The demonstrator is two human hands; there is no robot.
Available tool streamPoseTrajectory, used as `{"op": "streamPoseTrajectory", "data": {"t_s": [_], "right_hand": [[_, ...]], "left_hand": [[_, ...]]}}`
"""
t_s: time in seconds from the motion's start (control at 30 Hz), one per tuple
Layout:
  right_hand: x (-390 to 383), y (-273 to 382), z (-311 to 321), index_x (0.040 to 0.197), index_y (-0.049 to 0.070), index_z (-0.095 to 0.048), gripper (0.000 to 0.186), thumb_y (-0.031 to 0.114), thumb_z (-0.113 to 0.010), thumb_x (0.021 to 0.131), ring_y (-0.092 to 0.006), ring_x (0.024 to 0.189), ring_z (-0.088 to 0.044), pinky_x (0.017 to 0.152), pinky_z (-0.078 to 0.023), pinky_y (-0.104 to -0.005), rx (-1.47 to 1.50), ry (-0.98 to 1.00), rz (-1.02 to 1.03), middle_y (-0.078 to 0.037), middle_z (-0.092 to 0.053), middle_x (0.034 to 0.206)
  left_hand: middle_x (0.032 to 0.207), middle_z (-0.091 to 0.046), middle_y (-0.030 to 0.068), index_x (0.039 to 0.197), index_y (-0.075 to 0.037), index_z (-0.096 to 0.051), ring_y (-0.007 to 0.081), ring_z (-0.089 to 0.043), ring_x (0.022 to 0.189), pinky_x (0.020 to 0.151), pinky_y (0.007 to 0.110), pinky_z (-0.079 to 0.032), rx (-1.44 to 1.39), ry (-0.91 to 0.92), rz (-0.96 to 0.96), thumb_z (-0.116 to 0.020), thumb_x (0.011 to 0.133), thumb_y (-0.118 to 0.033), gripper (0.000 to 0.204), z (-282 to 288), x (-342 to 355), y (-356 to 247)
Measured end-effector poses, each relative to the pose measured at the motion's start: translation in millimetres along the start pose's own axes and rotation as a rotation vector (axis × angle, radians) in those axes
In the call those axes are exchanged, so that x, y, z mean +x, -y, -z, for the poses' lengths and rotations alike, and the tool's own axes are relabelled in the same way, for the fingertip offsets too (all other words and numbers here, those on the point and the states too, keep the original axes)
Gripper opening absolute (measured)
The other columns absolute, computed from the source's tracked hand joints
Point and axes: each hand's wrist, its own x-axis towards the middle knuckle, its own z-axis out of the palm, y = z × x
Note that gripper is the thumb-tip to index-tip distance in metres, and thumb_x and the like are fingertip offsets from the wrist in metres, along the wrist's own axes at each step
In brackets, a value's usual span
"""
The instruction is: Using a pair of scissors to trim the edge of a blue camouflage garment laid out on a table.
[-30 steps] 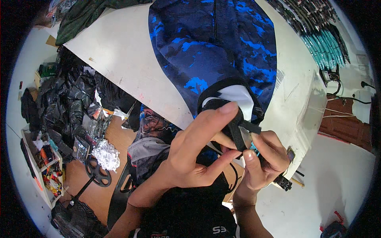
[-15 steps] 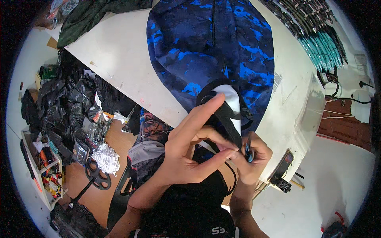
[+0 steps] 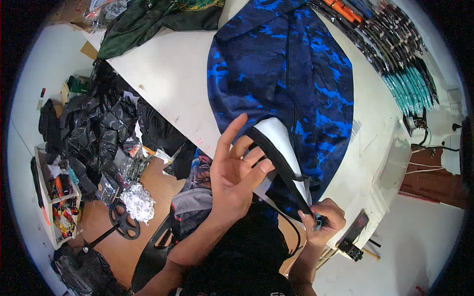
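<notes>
left hand has opened since half a second ago: fingers now spread, fingertips only resting on the black band edging the white lining. right hand stays pinched shut on the band's lower end plus a small teal tool. blue camo garment lies flat on the white bench, hem at the near edge. looks like a regrip, band held taut by one hand.
</notes>
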Motion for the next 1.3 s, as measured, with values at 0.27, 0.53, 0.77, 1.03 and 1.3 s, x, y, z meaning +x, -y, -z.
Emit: {"op": "streamPoseTrajectory", "data": {"t_s": [0.27,0.53,0.77,1.03,1.3], "right_hand": [[4,10,-5,0.075,0.002,-0.067,0.027,0.002,-0.081,0.053,-0.0104,0.050,-0.054,0.045,-0.038,-0.0204,-0.105,0.091,-0.126,-0.008,-0.064,0.065],[6,8,-14,0.078,0.003,-0.068,0.021,0.001,-0.072,0.057,-0.0122,0.050,-0.055,0.045,-0.040,-0.0219,-0.156,0.152,-0.006,-0.007,-0.064,0.066],[8,11,-13,0.079,0.003,-0.068,0.022,0.003,-0.073,0.058,-0.0125,0.049,-0.056,0.044,-0.041,-0.0231,-0.124,0.188,-0.009,-0.007,-0.064,0.066],[10,12,-12,0.081,0.002,-0.068,0.022,0.005,-0.075,0.060,-0.0120,0.049,-0.056,0.044,-0.041,-0.0229,-0.122,0.237,0.054,-0.007,-0.065,0.068],[6,16,-14,0.104,-0.001,-0.064,0.052,0.032,-0.080,0.066,-0.0104,0.059,-0.052,0.054,-0.038,-0.0227,0.344,0.207,-0.274,-0.005,-0.060,0.072]], "left_hand": [[0.141,-0.031,0.0086,0.141,0.001,-0.017,0.0211,-0.053,0.108,0.088,0.033,-0.051,0.037,0.111,0.029,-0.057,0.072,0.021,0.082,-5,1,0],[0.116,-0.045,0.0073,0.140,0.000,-0.021,0.0175,-0.055,0.096,0.081,0.030,-0.051,0.047,0.067,-0.076,-0.062,0.068,0.022,0.086,-10,11,6],[0.116,-0.041,0.0059,0.137,-0.001,-0.026,0.0144,-0.052,0.095,0.075,0.025,-0.052,0.050,-0.021,-0.011,-0.062,0.067,0.022,0.082,-13,7,3],[0.118,-0.042,0.0051,0.137,-0.002,-0.026,0.0144,-0.052,0.096,0.075,0.023,-0.052,0.117,-0.031,0.009,-0.061,0.066,0.023,0.083,-10,7,2],[0.124,-0.042,0.0080,0.139,-0.002,-0.022,0.0193,-0.049,0.110,0.087,0.032,-0.049,-0.011,-0.021,0.039,-0.059,0.065,0.020,0.085,-15,8,-7]]}}
